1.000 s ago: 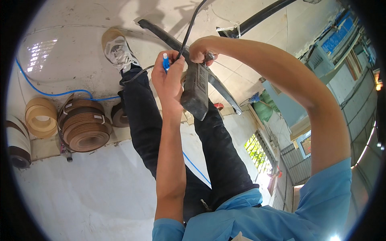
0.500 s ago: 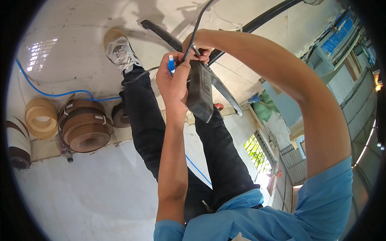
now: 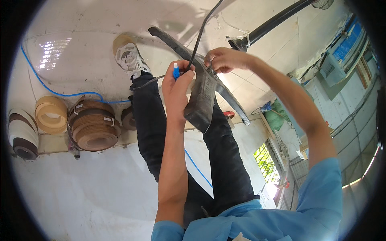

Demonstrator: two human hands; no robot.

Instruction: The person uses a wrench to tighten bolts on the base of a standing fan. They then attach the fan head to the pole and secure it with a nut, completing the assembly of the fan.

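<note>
A black box-shaped housing point(image 3: 202, 98) with long splayed legs point(image 3: 234, 101) hangs tilted in front of my legs. My left hand point(image 3: 177, 92) is closed beside it, fingers curled round a slim blue tool with a white end point(image 3: 176, 71). A black cord point(image 3: 200, 37) runs down to those same fingers. At the housing's upper end, my right hand point(image 3: 228, 60) pinches at a small metal fitting point(image 3: 211, 69); what lies between its fingertips is too small to make out.
A black pole point(image 3: 277, 21) with a tie round its end lies beyond my right hand. Rolls of brown edging strip point(image 3: 94, 127) and a cream roll point(image 3: 50, 114) stand at the left, near a blue hose point(image 3: 60, 93). A green sack point(image 3: 275, 117) sits at the right.
My right hand has drawn back to the right from the left hand, uncovering the housing's upper end. The whole view has shifted slightly, and the left hand keeps its hold.
</note>
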